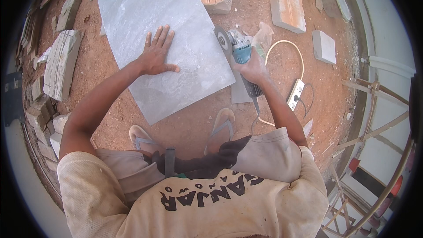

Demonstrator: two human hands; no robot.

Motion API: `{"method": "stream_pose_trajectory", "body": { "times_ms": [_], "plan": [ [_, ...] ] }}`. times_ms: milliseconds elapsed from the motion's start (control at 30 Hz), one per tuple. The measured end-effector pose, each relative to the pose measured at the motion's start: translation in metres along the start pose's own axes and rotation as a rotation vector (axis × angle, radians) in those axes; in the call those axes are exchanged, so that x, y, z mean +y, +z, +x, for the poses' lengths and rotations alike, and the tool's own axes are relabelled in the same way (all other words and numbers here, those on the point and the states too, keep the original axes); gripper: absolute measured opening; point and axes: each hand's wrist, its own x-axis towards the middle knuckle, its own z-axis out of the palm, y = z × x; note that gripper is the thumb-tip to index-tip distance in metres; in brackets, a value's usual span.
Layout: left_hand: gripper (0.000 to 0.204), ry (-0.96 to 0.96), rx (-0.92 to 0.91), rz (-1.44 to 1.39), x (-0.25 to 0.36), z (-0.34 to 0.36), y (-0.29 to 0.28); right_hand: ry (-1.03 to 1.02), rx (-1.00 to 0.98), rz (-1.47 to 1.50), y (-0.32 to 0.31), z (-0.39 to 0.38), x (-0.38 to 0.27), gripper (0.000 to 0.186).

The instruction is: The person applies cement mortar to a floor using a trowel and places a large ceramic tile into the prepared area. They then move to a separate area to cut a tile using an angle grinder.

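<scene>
A large grey marbled tile (185, 88) lies in front of me, turned at a slant. My left hand (156, 55) rests flat on its face with the fingers spread. My right hand (252, 67) is wrapped round the body of a teal angle grinder (241, 52). The grinder's cutting disc (223, 40) stands close to the tile's right edge; whether it touches the edge I cannot tell. A dark cord runs back from the grinder's tail beside my forearm.
A white power strip (295, 94) with a looping cream cable lies right of my right forearm. Pale blocks (285, 2) stand on the reddish dirt, with a white bucket (337, 5) at far right. More blocks (63, 65) are at left. My sandalled feet (220, 128) are just below the tile.
</scene>
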Motion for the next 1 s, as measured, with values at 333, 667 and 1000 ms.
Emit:
{"method": "stream_pose_trajectory", "body": {
  "times_ms": [333, 667, 1000],
  "plan": [
    [0.134, 0.008, 0.017, -0.003, -0.001, 0.000, 0.001, -0.021, 0.015, 0.015, 0.000, 0.005, -0.002, 0.081],
    [0.134, 0.000, 0.007, 0.003, 0.001, -0.001, -0.001, -0.001, 0.007, 0.009, 0.004, 0.010, -0.001, 0.079],
    [0.134, 0.020, 0.022, -0.023, 0.000, -0.001, -0.002, 0.022, 0.014, -0.008, 0.008, 0.011, 0.000, 0.076]
  ]
}}
